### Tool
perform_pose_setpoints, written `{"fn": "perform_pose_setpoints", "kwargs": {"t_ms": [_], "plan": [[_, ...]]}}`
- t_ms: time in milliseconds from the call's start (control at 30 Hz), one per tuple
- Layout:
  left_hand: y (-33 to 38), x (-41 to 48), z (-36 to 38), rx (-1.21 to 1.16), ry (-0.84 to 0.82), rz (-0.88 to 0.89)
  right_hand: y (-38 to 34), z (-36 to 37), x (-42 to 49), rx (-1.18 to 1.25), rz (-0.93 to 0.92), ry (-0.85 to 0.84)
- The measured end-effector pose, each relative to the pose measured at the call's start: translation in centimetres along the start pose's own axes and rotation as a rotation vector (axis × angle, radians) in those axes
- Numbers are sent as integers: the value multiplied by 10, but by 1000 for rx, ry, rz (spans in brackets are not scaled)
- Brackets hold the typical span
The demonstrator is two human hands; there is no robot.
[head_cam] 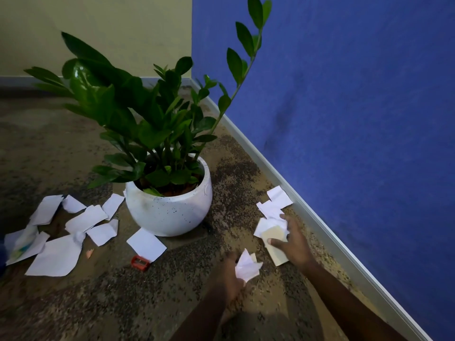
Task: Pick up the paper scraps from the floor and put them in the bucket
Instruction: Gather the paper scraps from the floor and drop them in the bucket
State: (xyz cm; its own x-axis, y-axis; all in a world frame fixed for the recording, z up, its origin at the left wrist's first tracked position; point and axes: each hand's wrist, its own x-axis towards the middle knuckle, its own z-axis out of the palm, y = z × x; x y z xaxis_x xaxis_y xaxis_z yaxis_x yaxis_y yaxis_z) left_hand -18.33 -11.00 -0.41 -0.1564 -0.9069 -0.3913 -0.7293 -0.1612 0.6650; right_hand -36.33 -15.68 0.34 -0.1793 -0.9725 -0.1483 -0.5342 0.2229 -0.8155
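**Left grip holds scraps, right grip reaches the pile by the wall**

The left hand (pixel 231 274) is closed in a grip on a small bunch of white scraps (pixel 247 267). The right hand (pixel 293 244), fingers spread, rests on a loose pile of paper (pixel 270 225) beside the skirting of the blue wall (pixel 357 107). A potted plant (pixel 170 207) stands on the carpet (pixel 123 303). Left of it lie many more torn sheets (pixel 56 257), with one square piece (pixel 146 244) in front. A red sharpener (pixel 140 262) sits near that piece.
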Motion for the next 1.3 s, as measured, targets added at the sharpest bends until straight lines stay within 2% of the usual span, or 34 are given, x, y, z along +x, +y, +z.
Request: {"fn": "perform_pose_setpoints", "kwargs": {"t_ms": [133, 333, 533, 667, 833, 1000, 1133, 1300], "plan": [[-18, -2, -28, -143, 86, -143, -24, 28, -12, -73, -141, -235], [-47, -18, -83, -368, 206, -280, -73, 82, -34, -129, -249, -442], [-80, -54, -145, -457, 323, -340, -140, 144, -56, -168, -390, -536], [-112, -83, -199, -461, 511, -360, -201, 184, -71, -112, -441, -596], [-139, -128, -264, -530, 737, -303, -279, 229, -91, -8, -586, -625], [-145, -165, -314, -654, 881, -240, -354, 262, -111, 121, -573, -586], [-148, -181, -341, -864, 986, -207, -400, 276, -118, 164, -548, -614], [-150, -190, -366, -1150, 974, -200, -430, 288, -120, 194, -399, -684]]}}
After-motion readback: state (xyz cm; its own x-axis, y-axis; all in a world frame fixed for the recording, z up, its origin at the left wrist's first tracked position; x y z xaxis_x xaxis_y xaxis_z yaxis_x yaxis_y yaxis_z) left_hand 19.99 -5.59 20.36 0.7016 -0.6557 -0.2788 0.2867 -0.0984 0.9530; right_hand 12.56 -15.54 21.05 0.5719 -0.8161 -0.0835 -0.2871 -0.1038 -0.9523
